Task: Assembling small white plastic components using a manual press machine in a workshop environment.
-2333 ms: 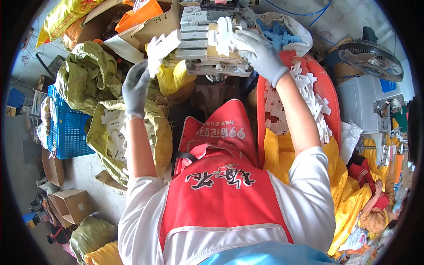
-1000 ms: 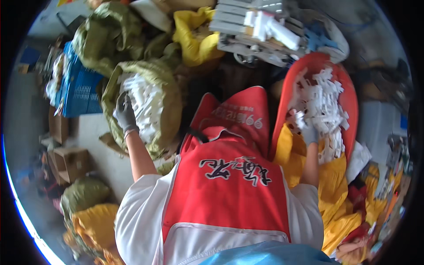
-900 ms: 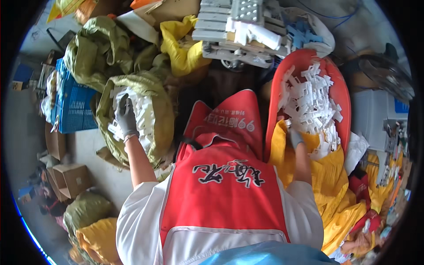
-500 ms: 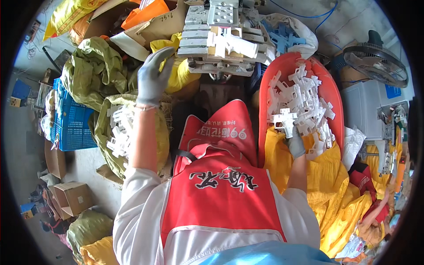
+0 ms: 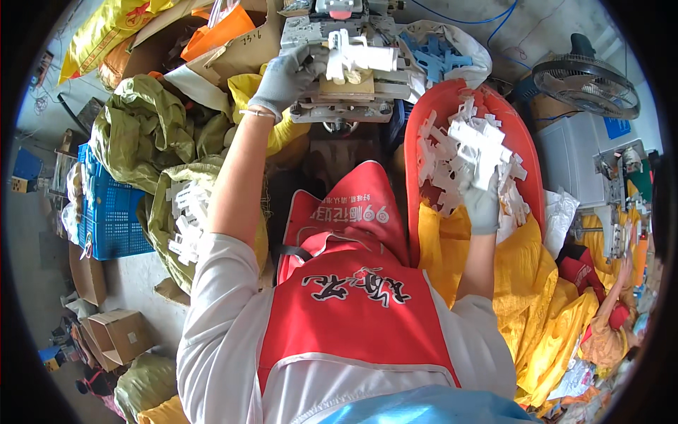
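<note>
Our left hand [image 5: 286, 74] has risen from the sack to the press [image 5: 339, 106], fingers bent against a white moulding [image 5: 357, 56]; our right hand [image 5: 484, 194] now clenches mouldings in the red tub [image 5: 417, 141].

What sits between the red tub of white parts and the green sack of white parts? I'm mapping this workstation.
In the head view, the person's red apron lies between the red tub and the green sack, along with the raised left forearm.
</note>
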Demonstrator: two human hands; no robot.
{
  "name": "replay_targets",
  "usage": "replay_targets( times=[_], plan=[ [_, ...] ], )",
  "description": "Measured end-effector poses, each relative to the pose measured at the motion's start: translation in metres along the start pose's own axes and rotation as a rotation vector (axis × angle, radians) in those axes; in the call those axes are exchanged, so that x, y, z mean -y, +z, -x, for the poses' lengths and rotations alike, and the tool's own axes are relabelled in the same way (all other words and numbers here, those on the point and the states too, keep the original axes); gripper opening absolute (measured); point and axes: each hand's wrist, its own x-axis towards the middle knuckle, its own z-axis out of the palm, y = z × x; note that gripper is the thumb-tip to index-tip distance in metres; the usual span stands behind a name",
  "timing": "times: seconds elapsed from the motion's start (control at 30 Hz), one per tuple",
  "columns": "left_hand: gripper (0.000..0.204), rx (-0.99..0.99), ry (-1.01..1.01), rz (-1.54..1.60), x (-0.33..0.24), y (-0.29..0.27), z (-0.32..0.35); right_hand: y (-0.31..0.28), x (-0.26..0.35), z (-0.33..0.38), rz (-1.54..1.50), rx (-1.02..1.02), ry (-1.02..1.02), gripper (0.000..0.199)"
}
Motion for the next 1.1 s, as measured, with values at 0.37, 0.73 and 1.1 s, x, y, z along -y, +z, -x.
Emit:
replay_targets(
  times=[0.37,0.73,1.1],
  plan=[
    [0.026,-0.392,-0.204,0.009,0.020,-0.040,0.093,0.205,-0.053,-0.109,1.536,0.556,-1.026,0.039],
    [0.026,-0.542,-0.396,-0.138,0.049,-0.061,0.235,0.220,-0.054,-0.106,1.757,0.768,-1.088,0.043],
    [0.036,-0.829,-0.942,-0.214,0.074,-0.142,0.398,-0.079,-0.007,-0.051,1.757,0.063,-0.408,0.026]
  ],
)
